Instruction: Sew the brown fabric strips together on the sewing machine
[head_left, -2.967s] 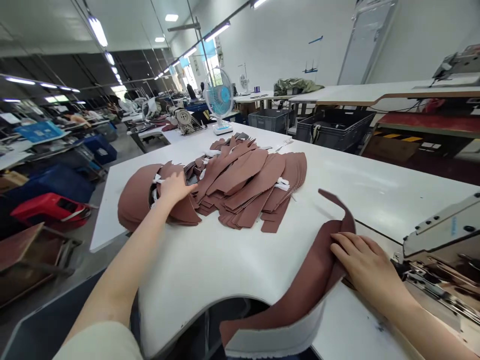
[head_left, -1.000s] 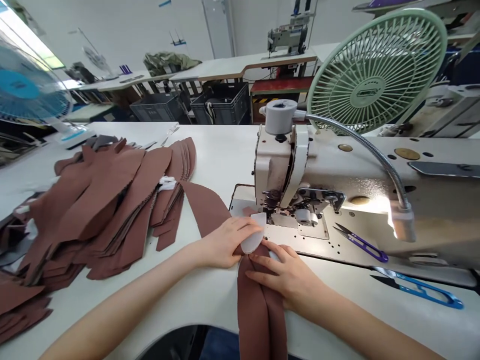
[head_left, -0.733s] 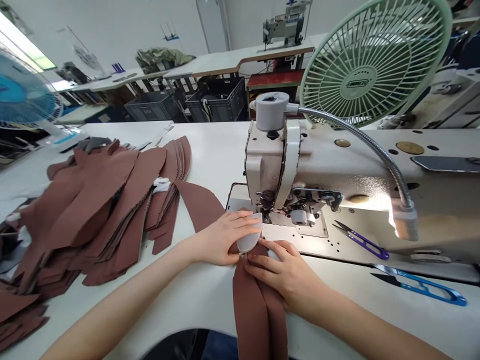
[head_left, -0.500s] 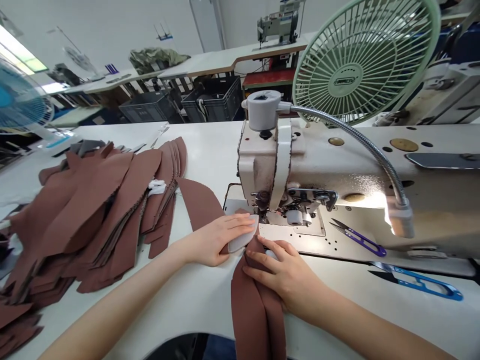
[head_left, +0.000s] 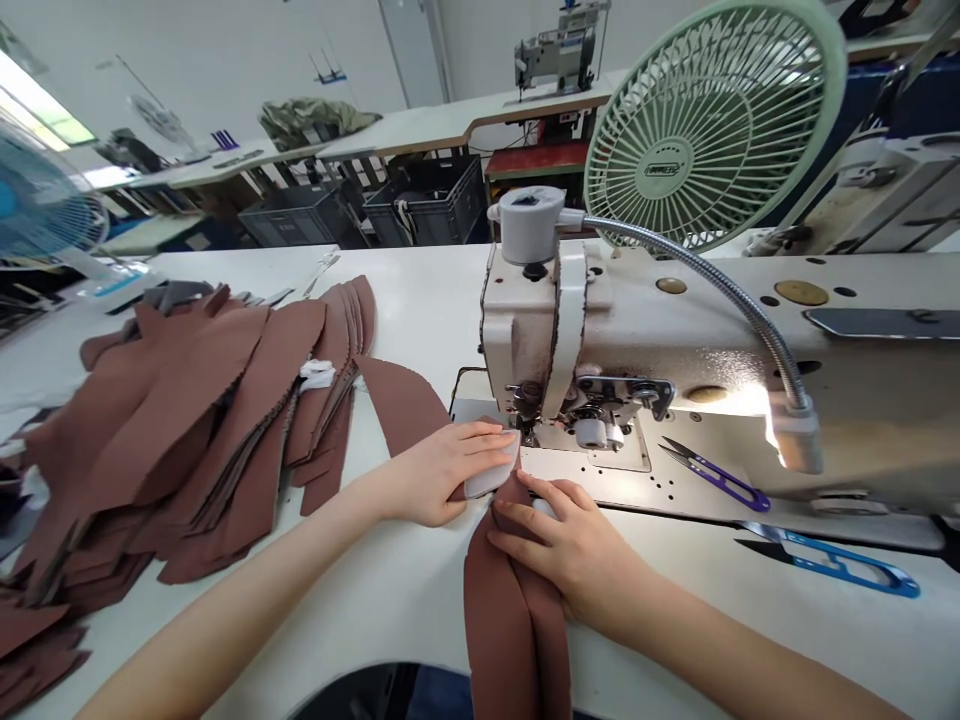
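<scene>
My left hand [head_left: 439, 470] is closed on a brown fabric piece [head_left: 401, 400], its folded-over end showing pale grey backing [head_left: 491, 480] under my fingers, close to the sewing machine's needle area [head_left: 527, 425]. Beside it, my right hand [head_left: 574, 550] grips a second long brown fabric piece [head_left: 499, 610], fingers extended over it and thumb hidden. That piece is folded lengthwise and hangs towards me over the table edge. Both hands meet just in front of the presser foot, where the two pieces come together. The sewing machine [head_left: 645, 320] stands right behind them.
Bundles of brown cut pieces [head_left: 187, 400], some tied with white strips, lie on the left. Purple thread snips [head_left: 716, 475] rest on the machine bed; blue ones [head_left: 832, 560] lie nearer on the table. A lit gooseneck lamp [head_left: 795, 430] and a green fan [head_left: 712, 130] stand right.
Three seconds ago my left hand was at the left bundle and my right hand held one piece. Both hands then came together at the machine; lately the left shifted the grey-backed end slightly.
</scene>
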